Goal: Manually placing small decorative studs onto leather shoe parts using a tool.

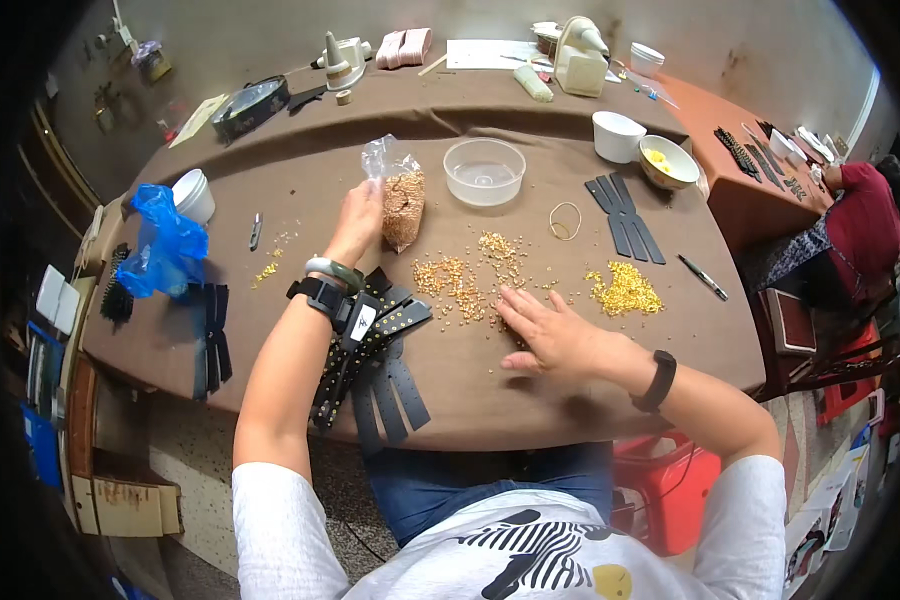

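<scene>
My left hand (pixel 357 222) is closed on the side of a clear plastic bag (pixel 404 207), which is partly filled with small copper-coloured pieces. My right hand (pixel 560 333) lies palm down with its fingers stretched out, at the edge of loose copper-coloured pieces (pixel 450 283) scattered over the brown cloth. They look like rivets or studs, too small to tell. A heap of yellow-gold pieces (pixel 625 290) lies to the right of that hand. Beyond them stands a round clear plastic tub (pixel 484 172). Black strips with gold studs (pixel 380 318) lie under and beside my left forearm.
Plain black slotted strips (pixel 625 220), a pen (pixel 703 278) and a rubber band (pixel 565 221) lie on the right. White bowls (pixel 619 137) stand behind them. A blue plastic bag (pixel 168 240) and a small knife (pixel 256 232) are at left. Another person (pixel 860 225) sits far right.
</scene>
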`<state>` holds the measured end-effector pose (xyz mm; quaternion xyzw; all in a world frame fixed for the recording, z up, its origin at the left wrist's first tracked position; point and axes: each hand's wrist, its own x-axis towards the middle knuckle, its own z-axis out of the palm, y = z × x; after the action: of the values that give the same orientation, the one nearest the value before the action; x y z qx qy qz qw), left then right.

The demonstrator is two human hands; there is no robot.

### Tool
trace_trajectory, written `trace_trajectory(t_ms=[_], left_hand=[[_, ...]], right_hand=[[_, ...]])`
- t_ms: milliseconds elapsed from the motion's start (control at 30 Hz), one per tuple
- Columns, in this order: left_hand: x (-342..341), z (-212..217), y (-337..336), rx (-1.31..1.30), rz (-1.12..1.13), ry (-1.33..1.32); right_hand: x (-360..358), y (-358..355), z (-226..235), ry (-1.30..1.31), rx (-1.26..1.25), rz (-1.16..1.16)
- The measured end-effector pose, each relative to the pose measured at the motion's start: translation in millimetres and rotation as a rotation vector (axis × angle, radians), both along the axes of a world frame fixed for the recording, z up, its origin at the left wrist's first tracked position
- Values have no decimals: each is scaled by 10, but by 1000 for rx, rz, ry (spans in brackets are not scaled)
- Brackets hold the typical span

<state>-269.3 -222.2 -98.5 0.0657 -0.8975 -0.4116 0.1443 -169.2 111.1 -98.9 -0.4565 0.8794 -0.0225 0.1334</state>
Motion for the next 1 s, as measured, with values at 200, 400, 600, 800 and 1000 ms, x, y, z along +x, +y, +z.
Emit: trace_trajectory(t_ms=[200,400,600,800,1000], left_hand=[[216,50,-113,580,-26,-14],[687,519,424,853,-177,-68],[1043,645,1195,1253,-283,-261],[1197,627,1584,1216,-483,-299],[1814,35,1780,82,-712,83]], right_hand=[[-240,10,154,-179,-298,-126],[-347,-22,327,-158,-651,-175],[-84,-270,300,88,-964,-170],[-111,13,218,-131,-1178,-392],[-152,565,329,-468,-1152,-488]])
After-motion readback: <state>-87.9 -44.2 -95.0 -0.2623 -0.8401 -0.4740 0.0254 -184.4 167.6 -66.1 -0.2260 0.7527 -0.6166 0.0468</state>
